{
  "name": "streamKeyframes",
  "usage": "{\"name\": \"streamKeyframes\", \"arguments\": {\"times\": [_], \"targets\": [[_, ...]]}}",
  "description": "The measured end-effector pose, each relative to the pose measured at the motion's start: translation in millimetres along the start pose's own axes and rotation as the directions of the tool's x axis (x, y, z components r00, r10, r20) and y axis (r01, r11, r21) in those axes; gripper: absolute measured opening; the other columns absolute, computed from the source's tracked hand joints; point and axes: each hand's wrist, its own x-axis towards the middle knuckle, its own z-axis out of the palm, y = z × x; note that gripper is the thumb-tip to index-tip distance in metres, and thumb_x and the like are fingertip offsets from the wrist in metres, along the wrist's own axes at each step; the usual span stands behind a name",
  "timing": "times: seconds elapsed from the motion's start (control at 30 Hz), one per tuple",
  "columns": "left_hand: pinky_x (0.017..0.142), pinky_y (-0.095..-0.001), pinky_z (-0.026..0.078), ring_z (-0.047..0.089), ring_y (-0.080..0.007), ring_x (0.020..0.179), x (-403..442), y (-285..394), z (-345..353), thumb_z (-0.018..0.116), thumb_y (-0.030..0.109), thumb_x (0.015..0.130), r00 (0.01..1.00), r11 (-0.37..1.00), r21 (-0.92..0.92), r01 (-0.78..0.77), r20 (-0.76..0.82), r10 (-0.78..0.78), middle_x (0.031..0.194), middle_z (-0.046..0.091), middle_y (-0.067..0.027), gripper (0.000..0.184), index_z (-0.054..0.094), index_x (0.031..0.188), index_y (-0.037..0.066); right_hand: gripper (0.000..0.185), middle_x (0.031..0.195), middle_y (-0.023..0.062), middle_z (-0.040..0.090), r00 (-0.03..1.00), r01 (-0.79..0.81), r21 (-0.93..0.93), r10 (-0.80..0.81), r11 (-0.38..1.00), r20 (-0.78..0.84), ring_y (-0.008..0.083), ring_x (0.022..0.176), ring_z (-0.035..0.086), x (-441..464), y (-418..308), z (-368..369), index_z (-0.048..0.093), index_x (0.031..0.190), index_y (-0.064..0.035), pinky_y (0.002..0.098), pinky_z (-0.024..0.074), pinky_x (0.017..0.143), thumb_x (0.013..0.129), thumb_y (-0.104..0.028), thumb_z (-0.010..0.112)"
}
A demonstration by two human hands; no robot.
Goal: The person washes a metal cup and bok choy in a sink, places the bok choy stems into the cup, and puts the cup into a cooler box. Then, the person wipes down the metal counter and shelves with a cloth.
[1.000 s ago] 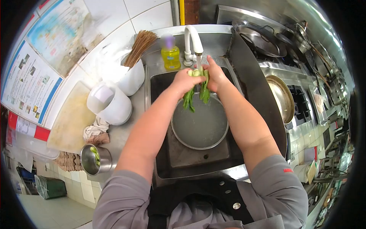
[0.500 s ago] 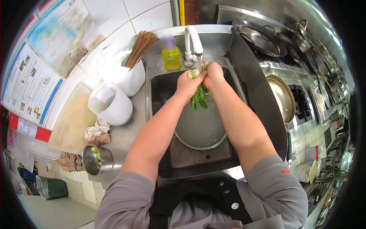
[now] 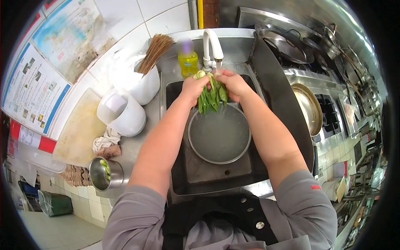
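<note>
Leafy greens (image 3: 211, 96) with pale stem ends hang between my two hands under the white faucet (image 3: 213, 43), which is running. My left hand (image 3: 194, 88) is closed around the stems on the left side. On the right side, my right hand (image 3: 233, 86) pinches the stems, with leaves spread between both hands. Below them a round pan of cloudy water (image 3: 219, 134) rests in the dark sink (image 3: 183, 183). A yellow soap bottle (image 3: 188, 61) stands behind my left hand.
On the left counter are white containers (image 3: 121, 113), one holding a bristle brush (image 3: 156, 53), a crumpled cloth (image 3: 106, 143) and a steel pot (image 3: 115, 177) with green pieces. Pans (image 3: 307, 109) and burners (image 3: 328, 113) stand beyond the dark partition (image 3: 287, 112) on the right.
My hands were close together around the bunch half a second ago. They are now farther apart, and the leaves are fanned out between them under the water.
</note>
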Motion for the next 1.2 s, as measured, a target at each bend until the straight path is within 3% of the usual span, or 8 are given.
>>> {"name": "streamKeyframes", "arguments": {"times": [0.13, 0.23, 0.43, 0.63, 0.83, 0.93, 1.03, 1.2], "targets": [[0.066, -0.0334, 0.053, 0.063, -0.0158, 0.077, -9.6, 12.6, 7.8, 0.069, 0.012, 0.085, 0.999, 0.999, 0.011, 0.040, 0.030, -0.041, 0.089, 0.065, -0.0046, 0.021, 0.064, 0.103, 0.002, 0.022, 0.085, 0.0025, 0.067, 0.995, 0.015, -0.272, -0.042, 0.962, -0.093, 0.0118, 0.068, 0.058, 0.5, 2.0, -7.9, 0.064, 0.107, -0.0041, 0.0282, 0.0442, 0.057, 0.087, -0.010, 0.069], [0.067, -0.0320, 0.052, 0.063, -0.0153, 0.076, -5.8, 6.5, 8.6, 0.069, 0.012, 0.085, 0.999, 0.995, 0.097, -0.005, 0.049, 0.001, 0.090, 0.065, -0.0049, 0.024, 0.064, 0.105, 0.001, 0.022, 0.085, 0.0009, 0.066, 0.987, 0.017, -0.320, -0.066, 0.947, -0.144, 0.0090, 0.068, 0.057, -1.2, -1.3, -8.0, 0.065, 0.106, -0.0055, 0.0249, 0.0378, 0.054, 0.085, -0.010, 0.071], [0.067, -0.0292, 0.049, 0.062, -0.0141, 0.075, -1.0, 10.2, 6.0, 0.066, 0.008, 0.083, 1.000, 0.953, 0.303, 0.010, 0.019, -0.017, 0.092, 0.066, -0.0044, 0.022, 0.065, 0.103, 0.000, 0.022, 0.087, 0.0023, 0.066, 0.995, -0.037, -0.292, 0.009, 0.956, -0.096, 0.0098, 0.070, 0.058, -1.7, -11.1, -17.4, 0.063, 0.107, -0.0041, 0.0241, 0.0387, 0.053, 0.086, -0.008, 0.068], [0.067, -0.0306, 0.050, 0.062, -0.0152, 0.077, 4.0, 4.2, 5.9, 0.066, 0.008, 0.083, 1.000, 0.973, 0.230, -0.028, -0.007, 0.030, 0.093, 0.066, -0.0054, 0.022, 0.065, 0.104, 0.001, 0.021, 0.084, 0.0020, 0.066, 0.998, -0.065, -0.141, 0.067, 0.988, 0.007, 0.0087, 0.067, 0.057, -8.7, -18.4, -16.6, 0.064, 0.104, -0.0036, 0.0236, 0.0379, 0.049, 0.084, -0.005, 0.070], [0.070, -0.0325, 0.051, 0.063, -0.0160, 0.083, 0.6, 6.4, 5.4, 0.068, 0.013, 0.086, 0.997, 0.993, 0.104, 0.061, 0.030, -0.064, 0.095, 0.066, -0.0057, 0.024, 0.064, 0.108, 0.002, 0.020, 0.081, -0.0004, 0.065, 0.998, -0.007, -0.339, -0.013, 0.941, -0.056, 0.0070, 0.064, 0.055, -5.0, -9.4, -11.5, 0.065, 0.101, -0.0052, 0.0221, 0.0358, 0.049, 0.083, -0.009, 0.073], [0.071, -0.0324, 0.051, 0.063, -0.0150, 0.085, -15.8, 19.8, 8.8, 0.068, 0.013, 0.086, 0.986, 0.995, 0.026, 0.099, 0.134, -0.102, 0.095, 0.066, -0.0050, 0.023, 0.064, 0.107, 0.003, 0.018, 0.079, -0.0004, 0.064, 0.995, -0.042, -0.355, 0.007, 0.934, -0.097, 0.0070, 0.061, 0.053, -1.8, -13.8, -11.1, 0.065, 0.098, -0.0054, 0.0219, 0.0340, 0.047, 0.083, -0.010, 0.074], [0.073, -0.0322, 0.051, 0.063, -0.0144, 0.085, -14.8, 16.9, 5.8, 0.066, 0.010, 0.085, 0.962, 0.992, 0.127, -0.002, 0.270, -0.032, 0.095, 0.066, -0.0046, 0.024, 0.064, 0.108, 0.003, 0.017, 0.078, 0.0004, 0.064, 0.992, -0.067, -0.310, 0.031, 0.949, -0.120, 0.0071, 0.060, 0.053, -1.1, -15.9, -10.0, 0.065, 0.097, -0.0058, 0.0222, 0.0333, 0.046, 0.083, -0.010, 0.073], [0.074, -0.0326, 0.051, 0.064, -0.0152, 0.085, -9.3, 13.0, 4.1, 0.064, 0.007, 0.082, 0.984, 0.974, 0.224, 0.035, 0.163, -0.073, 0.095, 0.067, -0.0048, 0.025, 0.065, 0.107, 0.002, 0.021, 0.078, 0.0027, 0.064, 0.991, -0.049, -0.441, -0.012, 0.896, -0.133, 0.0087, 0.062, 0.057, -0.1, -17.2, -7.6, 0.065, 0.097, -0.0033, 0.0234, 0.0393, 0.048, 0.079, -0.011, 0.074]]}}
